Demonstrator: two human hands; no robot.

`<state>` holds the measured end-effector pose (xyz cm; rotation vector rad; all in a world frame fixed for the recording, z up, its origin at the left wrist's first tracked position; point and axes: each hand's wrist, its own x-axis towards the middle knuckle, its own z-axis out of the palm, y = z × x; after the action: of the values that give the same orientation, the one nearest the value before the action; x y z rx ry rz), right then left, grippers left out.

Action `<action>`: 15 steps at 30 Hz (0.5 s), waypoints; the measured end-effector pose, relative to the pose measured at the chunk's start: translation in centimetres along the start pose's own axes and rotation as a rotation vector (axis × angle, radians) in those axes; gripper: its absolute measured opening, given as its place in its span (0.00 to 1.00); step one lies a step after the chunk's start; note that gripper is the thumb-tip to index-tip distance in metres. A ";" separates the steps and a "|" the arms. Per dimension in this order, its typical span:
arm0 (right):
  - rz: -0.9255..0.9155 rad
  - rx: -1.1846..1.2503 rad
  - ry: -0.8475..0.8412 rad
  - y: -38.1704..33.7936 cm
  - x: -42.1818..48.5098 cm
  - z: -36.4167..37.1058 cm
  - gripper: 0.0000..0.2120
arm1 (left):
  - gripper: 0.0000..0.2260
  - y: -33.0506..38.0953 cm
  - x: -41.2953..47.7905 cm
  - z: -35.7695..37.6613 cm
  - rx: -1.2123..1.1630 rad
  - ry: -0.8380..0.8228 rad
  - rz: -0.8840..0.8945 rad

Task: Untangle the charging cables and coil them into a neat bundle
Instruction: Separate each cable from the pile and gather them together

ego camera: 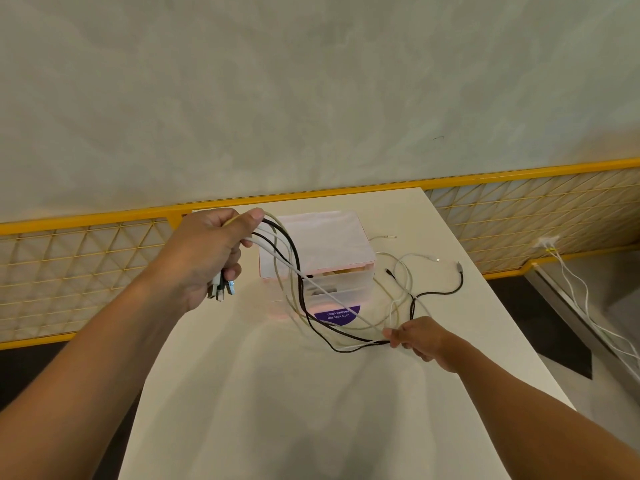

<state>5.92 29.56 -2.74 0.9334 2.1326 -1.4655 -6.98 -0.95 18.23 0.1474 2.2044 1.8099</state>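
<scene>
Several charging cables (300, 289), white, beige and black, hang in a loose loop over the white table (277, 393). My left hand (204, 254) is raised above the table's left side and grips the cables' upper ends, with the USB plugs (221, 289) sticking out below the fist. My right hand (415, 337), lower and to the right, pinches the strands where they sag near the tabletop. Beyond it the loose tails, among them a black braided cable (446, 291), lie spread on the table toward the right edge.
A small translucent drawer box (325, 251) with a purple label stands at the table's far middle, behind the hanging loop. A yellow mesh railing (519, 209) runs behind the table. Other white cables (581, 296) trail from a wall socket at right.
</scene>
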 end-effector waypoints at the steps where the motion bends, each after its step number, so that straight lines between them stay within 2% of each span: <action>1: 0.001 -0.011 0.007 0.1 0.0 0.0 0.19 | 0.17 -0.1 -0.1 0.1 0.007 -0.006 -0.001; 5: -0.024 -0.056 0.009 0.1 0.1 0.4 0.19 | 0.17 -0.4 -0.4 0.6 -0.003 -0.037 -0.022; 9: -0.119 -0.107 -0.034 -1.9 -0.6 0.5 0.10 | 0.17 0.3 -0.4 0.5 -0.015 -0.046 -0.034; 11: -0.204 -0.079 -0.040 -4.0 -1.3 0.3 0.06 | 0.17 0.5 -0.5 0.6 -0.001 -0.046 -0.032; 15: -0.479 0.081 -0.065 -10.3 -4.2 0.3 0.11 | 0.18 0.8 -0.6 1.2 0.046 -0.064 -0.018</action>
<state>1.51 25.58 6.69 0.4008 2.3677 -1.7826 -6.13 0.15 18.86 0.1924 2.1970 1.7214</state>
